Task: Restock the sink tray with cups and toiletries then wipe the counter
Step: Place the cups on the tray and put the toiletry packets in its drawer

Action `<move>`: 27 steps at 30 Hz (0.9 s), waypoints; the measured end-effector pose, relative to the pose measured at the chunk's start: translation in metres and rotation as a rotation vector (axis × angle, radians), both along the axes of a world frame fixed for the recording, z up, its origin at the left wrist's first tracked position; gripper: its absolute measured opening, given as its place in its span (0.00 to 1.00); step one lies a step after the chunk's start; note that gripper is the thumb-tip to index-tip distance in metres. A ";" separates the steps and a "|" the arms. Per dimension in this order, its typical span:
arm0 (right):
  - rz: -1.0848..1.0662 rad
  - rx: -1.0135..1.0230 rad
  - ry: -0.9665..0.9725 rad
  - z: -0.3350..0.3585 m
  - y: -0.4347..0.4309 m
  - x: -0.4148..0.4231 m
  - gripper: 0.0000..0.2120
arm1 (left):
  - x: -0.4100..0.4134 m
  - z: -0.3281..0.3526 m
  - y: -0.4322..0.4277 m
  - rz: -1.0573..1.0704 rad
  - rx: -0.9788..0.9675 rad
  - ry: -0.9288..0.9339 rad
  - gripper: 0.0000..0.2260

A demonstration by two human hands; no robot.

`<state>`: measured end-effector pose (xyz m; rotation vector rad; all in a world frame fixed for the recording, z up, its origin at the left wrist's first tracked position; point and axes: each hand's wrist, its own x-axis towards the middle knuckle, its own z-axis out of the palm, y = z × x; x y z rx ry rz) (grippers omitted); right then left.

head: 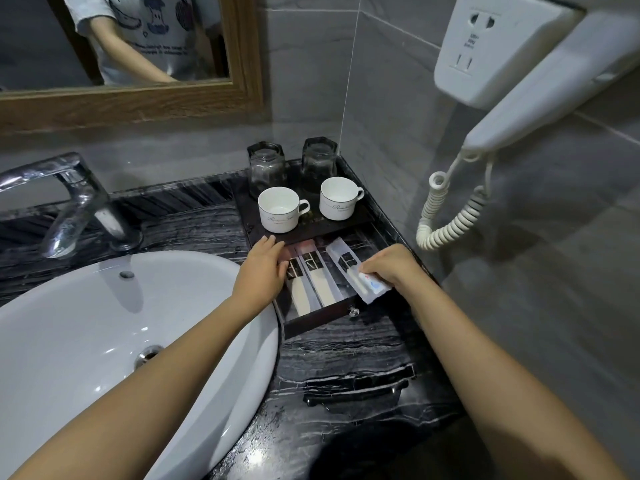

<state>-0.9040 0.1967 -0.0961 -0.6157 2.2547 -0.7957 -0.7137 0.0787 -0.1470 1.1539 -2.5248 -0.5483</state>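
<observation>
A dark tray [360, 216] stands in the counter's back right corner. On it are two white cups [280, 209] [337, 198] and, behind them, two upturned glasses [266, 168] [319, 160]. Its drawer [322, 315] is pulled out toward me and holds two long toiletry packets [317, 273]. My left hand [265, 268] rests flat on the left packet at the drawer's left edge. My right hand [391, 268] grips a white toothbrush packet [346, 261] that lies slanted over the drawer's right side.
A white basin [104, 327] fills the left, with a chrome tap [72, 206] behind it. A wall-mounted hair dryer [540, 84] with a coiled cord [450, 216] hangs on the right. A mirror [138, 46] is above. Black marbled counter [346, 368] lies in front.
</observation>
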 end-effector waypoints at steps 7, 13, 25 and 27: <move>0.012 0.153 0.148 -0.023 -0.032 -0.010 0.13 | 0.000 -0.009 -0.004 0.003 -0.060 -0.032 0.21; 0.027 0.202 0.119 -0.039 -0.041 -0.012 0.10 | -0.001 -0.009 -0.004 0.007 -0.067 -0.018 0.22; 0.105 0.167 0.094 -0.049 -0.047 -0.008 0.11 | -0.001 -0.010 -0.003 0.013 -0.076 -0.011 0.22; 0.104 0.135 0.020 -0.050 -0.047 -0.006 0.12 | -0.001 -0.011 -0.003 0.014 -0.079 -0.008 0.22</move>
